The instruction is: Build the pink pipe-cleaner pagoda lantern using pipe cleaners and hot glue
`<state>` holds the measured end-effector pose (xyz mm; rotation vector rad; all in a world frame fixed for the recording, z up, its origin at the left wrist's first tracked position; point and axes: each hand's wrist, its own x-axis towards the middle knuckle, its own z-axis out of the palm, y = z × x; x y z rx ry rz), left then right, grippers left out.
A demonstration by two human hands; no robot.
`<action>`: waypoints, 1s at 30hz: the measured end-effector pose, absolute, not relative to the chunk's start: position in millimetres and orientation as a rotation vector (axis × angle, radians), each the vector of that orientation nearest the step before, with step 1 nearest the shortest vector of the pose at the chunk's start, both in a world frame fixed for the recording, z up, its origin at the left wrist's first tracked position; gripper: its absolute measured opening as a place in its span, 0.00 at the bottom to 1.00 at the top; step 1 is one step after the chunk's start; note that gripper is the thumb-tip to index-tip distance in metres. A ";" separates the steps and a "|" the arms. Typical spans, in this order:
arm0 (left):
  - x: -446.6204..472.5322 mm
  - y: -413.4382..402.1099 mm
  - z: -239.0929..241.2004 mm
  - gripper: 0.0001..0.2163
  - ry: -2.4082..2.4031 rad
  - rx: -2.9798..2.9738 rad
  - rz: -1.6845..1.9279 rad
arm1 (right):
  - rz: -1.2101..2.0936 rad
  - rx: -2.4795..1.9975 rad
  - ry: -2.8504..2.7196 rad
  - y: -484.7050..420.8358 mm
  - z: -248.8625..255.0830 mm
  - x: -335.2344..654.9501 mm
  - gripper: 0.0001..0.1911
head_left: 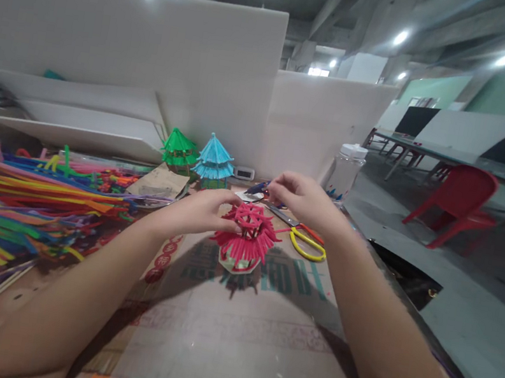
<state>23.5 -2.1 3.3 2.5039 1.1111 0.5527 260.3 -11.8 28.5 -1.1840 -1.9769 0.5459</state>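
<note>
A pink pipe-cleaner pavilion roof stands on a small white base in the middle of the cardboard-covered table. My left hand is closed on the roof's upper left edge, fingers pinched together at its top. My right hand hovers just above and behind the roof, fingers pinched around a thin dark blue piece that I cannot make out. Yellow-handled scissors lie right of the roof, under my right wrist.
A big heap of coloured pipe cleaners fills the left side. A green pavilion and a blue pavilion stand at the back by a white partition. A clear plastic jar stands at the right. A red chair is beyond the table.
</note>
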 end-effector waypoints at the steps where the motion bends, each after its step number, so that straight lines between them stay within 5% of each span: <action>1: 23.5 -3.5 3.4 0.21 1.075 2.531 0.580 | 0.550 -1.219 -2.026 -14.8 30.2 260.1 0.09; 11: 29.6 -15.9 9.5 0.15 1.050 2.894 0.671 | 0.418 -1.286 -2.215 -28.7 32.8 252.5 0.06; 21: 9.2 -8.9 22.2 0.19 1.083 2.485 0.722 | 0.352 -1.347 -2.098 -24.6 40.6 268.3 0.13; 26: -0.3 -3.7 25.4 0.20 1.097 2.547 0.797 | 0.469 -1.286 -2.213 -24.2 35.5 266.5 0.05; 30: -2.5 -0.4 23.3 0.21 1.051 2.580 0.830 | 0.350 -1.205 -2.290 -23.8 31.6 259.4 0.09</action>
